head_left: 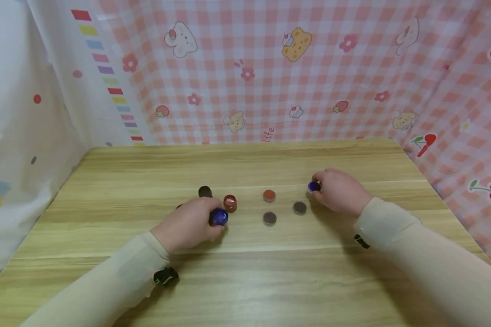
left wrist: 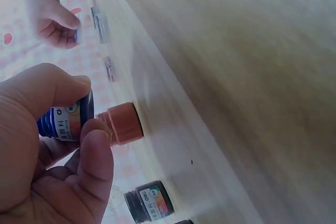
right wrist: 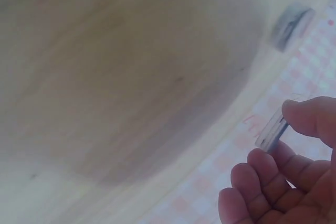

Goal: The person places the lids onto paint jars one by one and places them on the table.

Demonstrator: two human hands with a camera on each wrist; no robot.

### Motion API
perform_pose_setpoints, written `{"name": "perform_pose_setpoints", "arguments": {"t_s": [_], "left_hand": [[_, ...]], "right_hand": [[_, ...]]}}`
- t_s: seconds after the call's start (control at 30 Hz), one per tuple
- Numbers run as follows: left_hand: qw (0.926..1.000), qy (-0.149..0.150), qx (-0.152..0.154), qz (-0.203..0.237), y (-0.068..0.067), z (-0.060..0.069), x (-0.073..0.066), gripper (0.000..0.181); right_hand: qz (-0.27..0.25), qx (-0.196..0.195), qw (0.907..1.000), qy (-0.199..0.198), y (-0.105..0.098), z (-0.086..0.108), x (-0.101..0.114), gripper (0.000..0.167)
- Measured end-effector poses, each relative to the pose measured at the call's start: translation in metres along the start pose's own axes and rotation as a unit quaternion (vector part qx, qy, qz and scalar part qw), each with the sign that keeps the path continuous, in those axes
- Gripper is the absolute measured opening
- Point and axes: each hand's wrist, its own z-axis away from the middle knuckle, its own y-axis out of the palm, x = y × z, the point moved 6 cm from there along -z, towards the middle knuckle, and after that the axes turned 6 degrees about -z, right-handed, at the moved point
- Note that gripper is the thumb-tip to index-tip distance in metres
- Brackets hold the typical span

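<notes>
My left hand point(head_left: 190, 225) grips a small paint jar point(head_left: 219, 217) with blue inside and a printed label; its threaded neck point(left wrist: 46, 123) is uncapped and points up. The jar appears raised off the table. At the right, my right hand point(head_left: 343, 193) pinches a small blue lid point(head_left: 313, 186) between thumb and fingers, seen edge-on as a thin disc point(right wrist: 272, 132) in the right wrist view. Just beyond the blue jar stands an uncapped red-orange jar point(head_left: 230, 204). A dark jar point(head_left: 205, 191) stands behind my left hand, with another dark thing mostly hidden by it.
Between the hands, a red-orange lid point(head_left: 269, 195) and two dark lids, one nearer point(head_left: 269, 219) and one to the right point(head_left: 299, 208), lie on the wooden table point(head_left: 245, 281). A checked pink cloth point(head_left: 245, 91) hangs behind the table's far edge and along the right side.
</notes>
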Motion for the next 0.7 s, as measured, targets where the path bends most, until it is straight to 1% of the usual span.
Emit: {"name": "perform_pose_setpoints", "arguments": {"t_s": [0.13, 0.23, 0.4, 0.53, 0.7], "left_hand": [[0.9999, 0.007, -0.01, 0.005, 0.0, -0.001, -0.002, 0.021], [0.9998, 0.009, -0.017, 0.009, 0.0, -0.003, -0.004, 0.022], [0.9995, 0.01, -0.024, 0.018, 0.0, -0.007, -0.01, 0.028], [0.9993, 0.015, -0.028, 0.021, 0.0, -0.01, -0.016, 0.024], [0.9982, 0.035, -0.04, 0.025, -0.001, -0.014, -0.023, 0.02]], "right_hand": [[-0.02, -0.001, 0.9998, 0.008, -0.002, 0.002, 0.011, 0.038], [-0.044, -0.011, 0.999, 0.002, -0.004, 0.005, 0.023, 0.034], [-0.085, -0.023, 0.996, -0.016, -0.005, 0.009, 0.044, 0.029], [-0.116, -0.025, 0.9923, -0.035, -0.004, 0.013, 0.064, 0.024], [-0.158, -0.02, 0.9853, -0.062, -0.001, 0.017, 0.088, 0.02]]}}
